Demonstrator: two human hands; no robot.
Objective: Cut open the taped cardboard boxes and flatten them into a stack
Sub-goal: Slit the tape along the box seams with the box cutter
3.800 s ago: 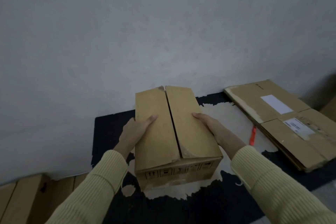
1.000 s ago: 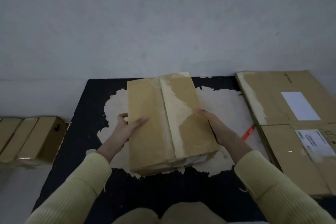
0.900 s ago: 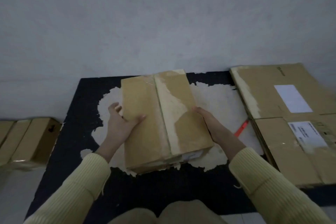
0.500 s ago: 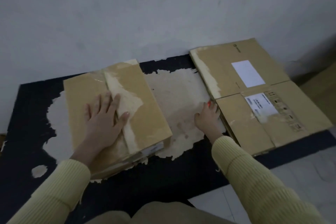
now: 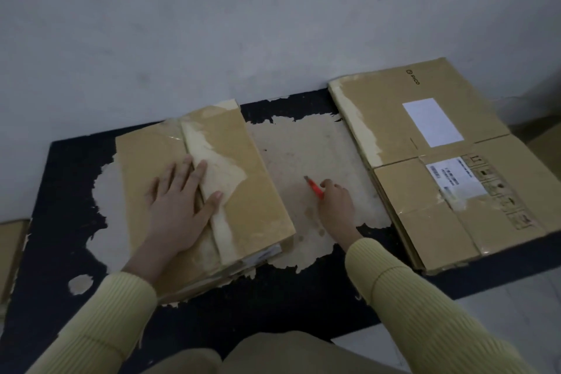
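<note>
A brown cardboard box (image 5: 252, 191) with a worn tape strip down its middle seam lies on the black mat (image 5: 60, 179). My left hand (image 5: 179, 203) presses flat on its top, fingers spread across the seam. To the right of the box, my right hand (image 5: 335, 206) grips a red box cutter (image 5: 314, 187), its tip pointing up and left over the worn patch of the mat. The cutter is apart from the box.
A stack of flattened cardboard boxes (image 5: 440, 161) with white labels lies at the right, partly on the mat. More cardboard (image 5: 10, 252) shows at the left edge. A grey wall (image 5: 273, 24) stands close behind. Pale floor (image 5: 501, 307) lies at the lower right.
Both hands set the box down on the mat. My left hand went flat on its top. My right hand left the box, reached right and picked up the red cutter.
</note>
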